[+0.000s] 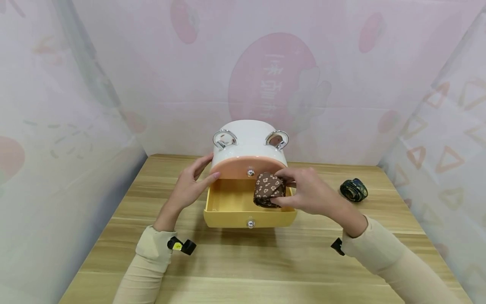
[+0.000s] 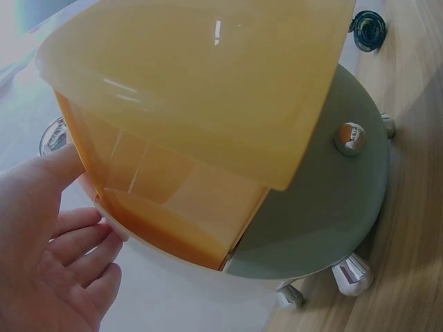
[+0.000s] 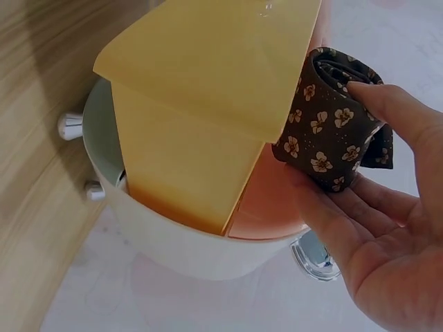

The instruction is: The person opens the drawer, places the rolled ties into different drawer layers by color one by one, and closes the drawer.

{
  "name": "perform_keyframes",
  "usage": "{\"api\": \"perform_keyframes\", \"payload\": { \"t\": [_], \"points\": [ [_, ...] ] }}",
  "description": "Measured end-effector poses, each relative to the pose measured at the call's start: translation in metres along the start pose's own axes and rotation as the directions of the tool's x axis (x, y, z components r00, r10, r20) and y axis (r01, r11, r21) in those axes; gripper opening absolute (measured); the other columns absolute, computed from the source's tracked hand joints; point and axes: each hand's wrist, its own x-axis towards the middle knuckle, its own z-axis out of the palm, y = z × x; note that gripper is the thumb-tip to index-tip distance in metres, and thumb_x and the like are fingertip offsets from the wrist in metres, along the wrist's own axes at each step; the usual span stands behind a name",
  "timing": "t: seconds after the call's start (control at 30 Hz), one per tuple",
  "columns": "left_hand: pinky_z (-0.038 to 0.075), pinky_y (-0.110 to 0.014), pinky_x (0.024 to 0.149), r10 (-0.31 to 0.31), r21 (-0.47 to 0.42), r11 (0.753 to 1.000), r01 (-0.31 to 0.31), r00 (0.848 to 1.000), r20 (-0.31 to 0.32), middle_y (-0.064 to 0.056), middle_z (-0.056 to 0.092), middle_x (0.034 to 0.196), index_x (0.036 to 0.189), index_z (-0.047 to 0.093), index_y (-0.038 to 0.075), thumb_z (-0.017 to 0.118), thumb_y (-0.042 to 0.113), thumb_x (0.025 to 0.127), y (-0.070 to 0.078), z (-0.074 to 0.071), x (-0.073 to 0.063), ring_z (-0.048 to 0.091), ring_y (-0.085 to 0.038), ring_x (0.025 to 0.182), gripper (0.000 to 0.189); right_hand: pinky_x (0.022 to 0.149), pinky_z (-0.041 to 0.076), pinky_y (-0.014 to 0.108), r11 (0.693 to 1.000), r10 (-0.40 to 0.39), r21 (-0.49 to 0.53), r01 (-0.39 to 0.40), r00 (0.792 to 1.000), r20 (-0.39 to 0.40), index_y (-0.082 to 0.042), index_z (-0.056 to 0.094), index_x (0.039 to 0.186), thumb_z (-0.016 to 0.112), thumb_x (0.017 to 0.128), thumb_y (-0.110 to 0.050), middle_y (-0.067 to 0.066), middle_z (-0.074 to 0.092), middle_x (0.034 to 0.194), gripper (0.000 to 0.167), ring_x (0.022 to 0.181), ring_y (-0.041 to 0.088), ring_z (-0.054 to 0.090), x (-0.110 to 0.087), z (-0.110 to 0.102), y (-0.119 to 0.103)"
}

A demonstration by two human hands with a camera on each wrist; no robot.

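A rolled brown necktie (image 1: 268, 188) with pale flowers is pinched between the thumb and fingers of my right hand (image 1: 312, 191). It hangs over the right part of a pulled-out yellow drawer (image 1: 228, 219). The drawer belongs to a small rounded white cabinet (image 1: 248, 133). Against the cabinet's left side rests my left hand (image 1: 187, 185), its thumb at the edge of the orange upper drawer front (image 1: 233, 167). In the left wrist view its fingers (image 2: 83, 242) lie loosely bent beside the wall. The right wrist view shows the tie's coiled end (image 3: 339, 69) under my thumb.
A second rolled necktie (image 1: 354, 190), dark and patterned, lies on the wooden table (image 1: 303, 270) to the right. Below the yellow drawer is a green drawer front (image 2: 311, 207) with a round knob. Two chrome ear-like loops (image 1: 225, 138) top the cabinet, and printed cloth walls surround the table.
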Motion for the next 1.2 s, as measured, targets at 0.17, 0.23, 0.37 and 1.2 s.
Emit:
{"api": "perform_keyframes", "payload": {
  "t": [0.17,0.23,0.37,1.2],
  "points": [
    [0.035,-0.039,0.13,-0.003,-0.003,1.0,0.003,1.0,0.002,-0.003,0.05,0.163,0.157,0.051,0.02,0.075,0.032,0.1,0.001,0.0,0.0,0.042,-0.019,0.156,0.063,0.09,0.066,0.042,1.0,-0.03,0.001,0.03,0.999,0.011,-0.006,0.072,0.123,0.092,0.081,-0.025,0.005,0.078,0.112,0.05,0.103,0.018,0.076,0.004,0.007,0.001],
    [0.035,-0.039,0.13,-0.002,-0.004,1.0,0.002,1.0,0.002,-0.003,0.05,0.163,0.157,0.051,0.02,0.075,0.032,0.1,0.001,0.0,0.0,0.042,-0.019,0.156,0.063,0.089,0.066,0.042,0.999,-0.037,0.002,0.037,0.999,0.019,-0.007,0.072,0.122,0.092,0.081,-0.025,0.004,0.078,0.111,0.049,0.102,0.016,0.076,0.006,0.01,0.002],
    [0.035,-0.04,0.13,0.001,-0.002,1.0,-0.001,1.0,-0.001,-0.003,0.05,0.163,0.157,0.05,0.02,0.075,0.03,0.1,0.0,0.0,0.0,0.042,-0.02,0.156,0.063,0.089,0.066,0.039,0.999,-0.046,0.002,0.046,0.998,0.039,-0.007,0.073,0.122,0.092,0.081,-0.028,0.004,0.077,0.111,0.049,0.101,0.015,0.075,0.009,0.017,0.007],
    [0.034,-0.039,0.13,-0.018,-0.011,1.0,0.017,1.0,-0.011,-0.002,0.048,0.164,0.158,0.049,0.021,0.075,0.035,0.1,-0.001,0.001,-0.002,0.041,-0.02,0.156,0.065,0.079,0.056,0.024,0.986,-0.136,-0.081,0.147,0.982,0.13,-0.005,0.074,0.114,0.092,0.081,-0.027,0.0,0.076,0.102,0.044,0.087,0.01,0.066,0.04,0.045,0.012]
  ]
}}
